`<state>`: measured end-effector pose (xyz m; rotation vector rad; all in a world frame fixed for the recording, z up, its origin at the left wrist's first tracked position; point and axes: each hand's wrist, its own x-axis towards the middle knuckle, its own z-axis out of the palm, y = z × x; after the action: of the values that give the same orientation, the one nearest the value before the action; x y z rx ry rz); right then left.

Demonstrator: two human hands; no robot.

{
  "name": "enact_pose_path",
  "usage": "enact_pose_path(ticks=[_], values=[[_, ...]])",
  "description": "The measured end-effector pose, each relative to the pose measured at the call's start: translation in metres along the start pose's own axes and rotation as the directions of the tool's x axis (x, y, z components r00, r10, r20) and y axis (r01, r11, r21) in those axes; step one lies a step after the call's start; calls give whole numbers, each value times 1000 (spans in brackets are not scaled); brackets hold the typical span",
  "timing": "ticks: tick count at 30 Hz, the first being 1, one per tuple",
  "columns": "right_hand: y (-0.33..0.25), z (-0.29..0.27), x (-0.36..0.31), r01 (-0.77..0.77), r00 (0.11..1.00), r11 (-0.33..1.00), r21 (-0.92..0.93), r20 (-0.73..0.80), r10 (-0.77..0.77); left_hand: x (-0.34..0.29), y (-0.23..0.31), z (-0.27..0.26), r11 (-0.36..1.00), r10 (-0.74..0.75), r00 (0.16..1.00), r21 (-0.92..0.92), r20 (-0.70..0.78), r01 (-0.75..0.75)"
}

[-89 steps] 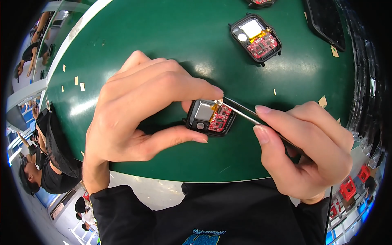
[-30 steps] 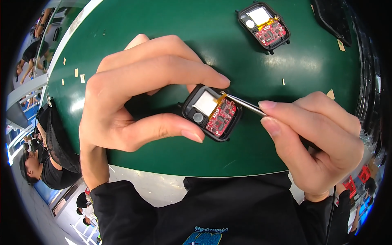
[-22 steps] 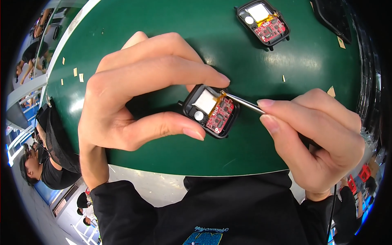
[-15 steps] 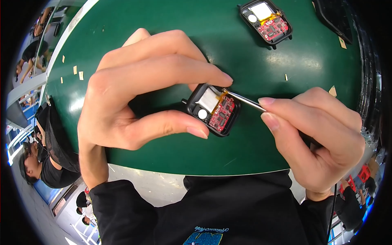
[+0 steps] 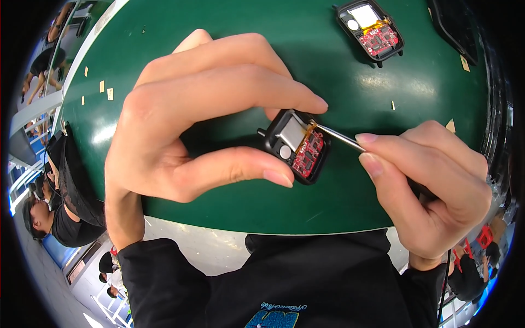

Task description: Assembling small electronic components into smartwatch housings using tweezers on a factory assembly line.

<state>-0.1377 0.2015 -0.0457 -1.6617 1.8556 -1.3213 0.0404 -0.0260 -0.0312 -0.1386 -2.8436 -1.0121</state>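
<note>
Beyond the tweezers, another casing

Can pass freely over the green tabletop on the near side, between the left thumb and the right hand. Is blocked at left by the left hand, arched around the tilted black-cased device. Is barred at right by the slim metal tool, slanting from the right fingertips to the device's upper corner. Widens beyond the tool, up to the second black-cased device. Narrows between that device and the dark slab. Meets just flat pale scraps at far left.
</note>
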Motion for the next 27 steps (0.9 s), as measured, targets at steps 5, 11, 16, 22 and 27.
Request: enact_pose_path(ticks=[5,11,16,22,27], values=[[-6,-9,1,-58,997,998,6,53,57,-2,0,0,999,16,1000,-35,-11,-17],[-5,-8,-3,-76,996,997,11,46,75,-5,1,3,1000,17,999,-24,-31,-18],[-2,-6,0,51,997,997,-53,54,-48,-8,-3,10,999,35,994,-36,-99,-39],[-5,-7,1,79,995,991,-104,69,-72,-10,-5,14,996,44,990,-66,-136,-54],[-9,-4,1,2,999,995,-102,42,3,-9,4,5,999,-23,999,-38,-41,22]])
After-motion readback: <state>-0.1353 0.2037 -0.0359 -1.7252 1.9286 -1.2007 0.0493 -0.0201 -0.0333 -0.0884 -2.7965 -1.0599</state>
